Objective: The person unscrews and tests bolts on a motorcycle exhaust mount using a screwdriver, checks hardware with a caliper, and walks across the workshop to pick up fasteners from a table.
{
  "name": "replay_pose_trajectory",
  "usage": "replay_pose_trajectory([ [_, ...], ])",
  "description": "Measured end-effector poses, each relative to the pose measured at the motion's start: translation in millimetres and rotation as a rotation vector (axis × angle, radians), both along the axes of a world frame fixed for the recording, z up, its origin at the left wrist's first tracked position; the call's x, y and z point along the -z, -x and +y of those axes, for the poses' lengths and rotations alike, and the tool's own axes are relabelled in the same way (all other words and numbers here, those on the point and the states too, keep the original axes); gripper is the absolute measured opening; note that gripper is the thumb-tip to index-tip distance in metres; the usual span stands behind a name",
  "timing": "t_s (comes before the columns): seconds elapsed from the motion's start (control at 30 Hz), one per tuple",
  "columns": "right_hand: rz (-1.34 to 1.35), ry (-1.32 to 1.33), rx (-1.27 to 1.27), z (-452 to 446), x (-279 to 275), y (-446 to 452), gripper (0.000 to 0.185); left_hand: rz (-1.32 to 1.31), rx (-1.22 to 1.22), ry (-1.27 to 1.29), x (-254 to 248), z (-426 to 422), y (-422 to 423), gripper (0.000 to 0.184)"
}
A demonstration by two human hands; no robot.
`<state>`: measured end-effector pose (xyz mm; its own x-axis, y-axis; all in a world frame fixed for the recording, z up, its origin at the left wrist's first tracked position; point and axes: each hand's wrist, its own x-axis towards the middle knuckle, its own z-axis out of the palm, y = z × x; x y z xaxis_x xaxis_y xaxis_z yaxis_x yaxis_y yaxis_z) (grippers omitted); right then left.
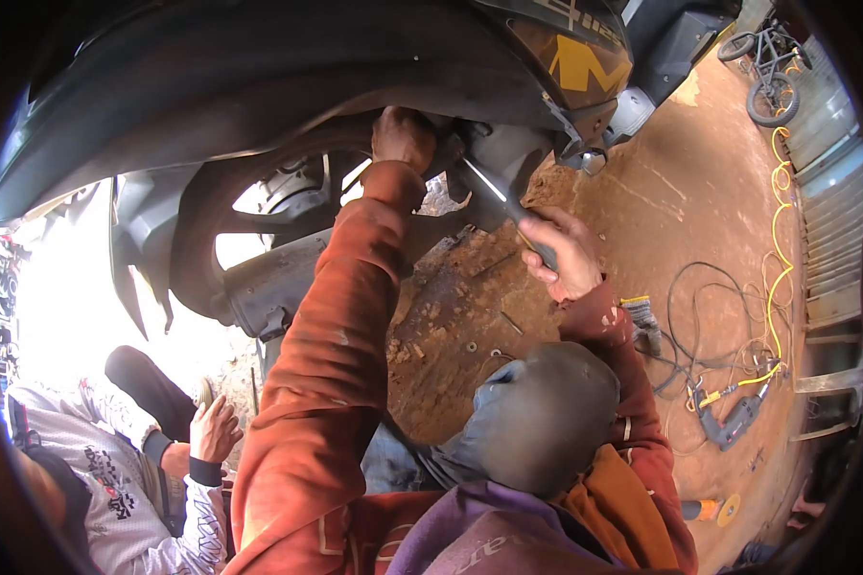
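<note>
Fingers of my right hand [568, 254] are holding a screwdriver [514, 209], wrapped closed around its handle, apparently to keep the shaft in line with the part above; the tool is slanting up beneath a motorcycle's dark bodywork [278, 91]. My left hand [403, 139] is resting near the tip, perhaps as a steady, its fingertips hidden, so I cannot tell their opening. A grey glove [645, 324] and power tool [735, 420] are lying on the floor [633, 206]; another person [115, 479] is sitting to my left.

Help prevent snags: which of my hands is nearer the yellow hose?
Right: your right hand holds a screwdriver left of the yellow hose; your left hand is farther left, by the bodywork.
</note>
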<state>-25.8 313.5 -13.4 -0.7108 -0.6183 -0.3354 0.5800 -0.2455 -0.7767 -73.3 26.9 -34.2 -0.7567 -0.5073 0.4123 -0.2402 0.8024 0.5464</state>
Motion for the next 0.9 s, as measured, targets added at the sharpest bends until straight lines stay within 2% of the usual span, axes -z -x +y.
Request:
replay_pose_trajectory([
  [0.07, 0.984, -0.381, 0.317, -6, 17, -9, 0.024, -0.001, 0.023, 0.050, 31, -15, 11, 0.022],
  [0.1, 0.988, -0.385, 0.315, -6, 13, -16, 0.024, 0.028, 0.052, 0.096, 45, -21, 16, 0.021],
  [0.17, 1.645, -0.684, 0.358, -7, -1, -27, 0.031, 0.076, 0.065, 0.142, 31, -22, 9, 0.021],
  [0.23, 1.786, -0.740, 0.368, -5, 8, -24, 0.037, 0.081, 0.440, -0.054, -17, -9, -33, 0.025],
  [0.27, 1.760, -0.734, 0.362, -6, 13, -23, 0.037, 0.054, 0.442, 0.037, -8, -18, -30, 0.028],
  [0.37, 1.751, -0.760, 0.344, -12, 15, -26, 0.039, 0.031, 0.302, -0.071, -24, 0, -49, 0.032],
  [0.47, 1.784, -0.772, 0.337, -13, 18, -23, 0.038, -0.073, 0.260, -0.032, -12, -5, -39, 0.038],
  [0.53, 1.798, -0.748, 0.339, -13, 23, -22, 0.037, -0.118, 0.246, -0.094, -10, -5, -35, 0.039],
  [0.6, 1.262, -0.543, 0.306, -12, 27, -23, 0.031, -0.165, 0.237, -0.148, -8, -5, -36, 0.040],
  [0.63, 1.265, -0.544, 0.306, -11, 27, -24, 0.031, -0.129, 0.235, -0.151, -7, -4, -38, 0.041],
  [0.7, 0.898, -0.420, 0.225, -9, 26, -23, 0.026, -0.092, 0.231, -0.154, -11, 0, -42, 0.042],
  [0.73, 0.898, -0.420, 0.223, -9, 23, -22, 0.026, -0.109, 0.216, -0.160, -16, 3, -44, 0.042],
  [0.8, 0.603, -0.257, 0.183, -10, 14, -20, 0.024, -0.130, 0.198, -0.168, -18, 4, -48, 0.042],
  [0.83, 0.602, -0.258, 0.182, -6, 8, -17, 0.024, -0.102, 0.213, -0.162, -17, 3, -46, 0.041],
  [0.9, 0.209, -0.092, 0.001, 2, -4, -7, 0.026, -0.073, 0.229, -0.155, -22, 4, -48, 0.040],
])
